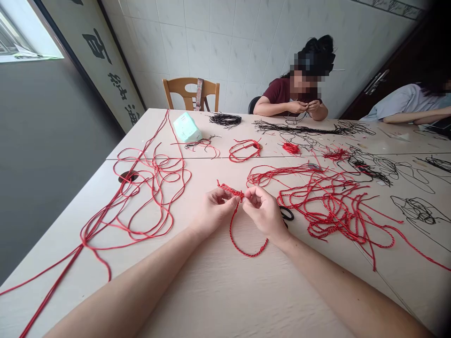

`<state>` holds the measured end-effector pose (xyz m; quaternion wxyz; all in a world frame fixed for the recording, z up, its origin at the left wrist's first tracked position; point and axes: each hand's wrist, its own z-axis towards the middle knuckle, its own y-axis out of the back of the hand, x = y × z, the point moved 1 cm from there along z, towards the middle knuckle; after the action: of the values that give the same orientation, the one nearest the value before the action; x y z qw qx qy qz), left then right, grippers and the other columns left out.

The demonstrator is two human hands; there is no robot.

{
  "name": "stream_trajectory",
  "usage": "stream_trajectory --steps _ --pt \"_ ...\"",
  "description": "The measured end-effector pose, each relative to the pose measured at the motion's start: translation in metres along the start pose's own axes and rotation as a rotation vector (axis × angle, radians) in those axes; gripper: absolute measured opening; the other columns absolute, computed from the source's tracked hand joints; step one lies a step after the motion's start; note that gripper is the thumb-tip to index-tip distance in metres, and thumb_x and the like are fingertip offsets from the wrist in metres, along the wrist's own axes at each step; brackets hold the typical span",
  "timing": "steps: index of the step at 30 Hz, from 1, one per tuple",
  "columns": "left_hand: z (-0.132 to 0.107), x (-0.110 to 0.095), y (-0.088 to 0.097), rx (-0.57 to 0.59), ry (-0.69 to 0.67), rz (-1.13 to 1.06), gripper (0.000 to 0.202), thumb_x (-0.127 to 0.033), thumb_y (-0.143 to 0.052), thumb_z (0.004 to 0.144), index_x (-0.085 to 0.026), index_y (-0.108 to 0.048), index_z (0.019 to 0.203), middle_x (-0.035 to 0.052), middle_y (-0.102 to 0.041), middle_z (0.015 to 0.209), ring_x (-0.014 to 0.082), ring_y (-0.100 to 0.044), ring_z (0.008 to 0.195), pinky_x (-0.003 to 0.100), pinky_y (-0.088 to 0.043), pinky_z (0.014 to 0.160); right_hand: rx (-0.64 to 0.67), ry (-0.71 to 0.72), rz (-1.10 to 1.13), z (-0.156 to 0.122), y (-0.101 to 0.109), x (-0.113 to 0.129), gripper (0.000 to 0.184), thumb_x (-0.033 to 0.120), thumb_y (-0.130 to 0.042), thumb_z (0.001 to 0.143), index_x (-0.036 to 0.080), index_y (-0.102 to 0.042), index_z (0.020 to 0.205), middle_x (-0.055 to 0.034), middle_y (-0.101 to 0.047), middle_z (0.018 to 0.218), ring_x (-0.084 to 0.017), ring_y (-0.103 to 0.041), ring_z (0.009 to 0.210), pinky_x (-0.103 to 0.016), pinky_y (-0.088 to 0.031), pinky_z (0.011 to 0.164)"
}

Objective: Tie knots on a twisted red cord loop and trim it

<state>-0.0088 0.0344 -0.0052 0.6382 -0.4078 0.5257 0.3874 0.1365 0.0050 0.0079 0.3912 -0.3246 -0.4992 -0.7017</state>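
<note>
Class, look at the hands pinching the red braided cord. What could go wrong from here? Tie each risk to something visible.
1. The left hand and right hand pinch the braided red cord by fingertips only; a slip might loosen the braid.
2. The heap of red cords beside the right hand could snag that cord.
3. Black scissors sit partly under the right hand; a nick seems possible.

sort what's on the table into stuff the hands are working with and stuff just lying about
In hand: left hand and right hand, both pinching the red braided cord.
Lying about: loose red string, pile of red cords, scissors, tissue pack, black cords.
</note>
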Motion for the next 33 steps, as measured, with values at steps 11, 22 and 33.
stream_trajectory --steps 11,22,33 --pt "0.0 -0.003 -0.004 -0.021 0.07 -0.255 0.018 -0.032 -0.064 0.075 -0.014 -0.06 0.072 0.0013 -0.062 0.073 0.0114 -0.055 0.07 0.025 -0.041 0.072 0.028 0.288 -0.203 -0.006 0.0 0.008 0.007 0.014 -0.051 0.073 0.02 -0.048 0.073 0.0006 -0.05 0.07 -0.012 -0.043 0.061 -0.026 -0.039 0.062" --pt "0.003 0.001 0.001 0.013 0.119 -0.284 0.017 -0.031 -0.065 0.074 -0.014 -0.059 0.072 0.0002 -0.056 0.071 0.0095 -0.048 0.067 0.023 -0.037 0.069 0.047 -0.004 0.275 0.006 0.005 0.001 0.023 0.035 -0.052 0.083 0.018 -0.055 0.1 -0.0015 -0.055 0.083 -0.011 -0.049 0.064 -0.023 -0.041 0.059" --pt "0.003 -0.002 -0.002 0.064 0.107 -0.258 0.019 -0.032 -0.065 0.075 -0.014 -0.063 0.076 0.0021 -0.061 0.074 0.0105 -0.052 0.069 0.024 -0.038 0.067 0.063 -0.005 0.262 0.005 0.004 0.0 0.014 0.032 -0.052 0.082 0.019 -0.053 0.081 0.0018 -0.052 0.065 -0.011 -0.045 0.057 -0.023 -0.037 0.054"
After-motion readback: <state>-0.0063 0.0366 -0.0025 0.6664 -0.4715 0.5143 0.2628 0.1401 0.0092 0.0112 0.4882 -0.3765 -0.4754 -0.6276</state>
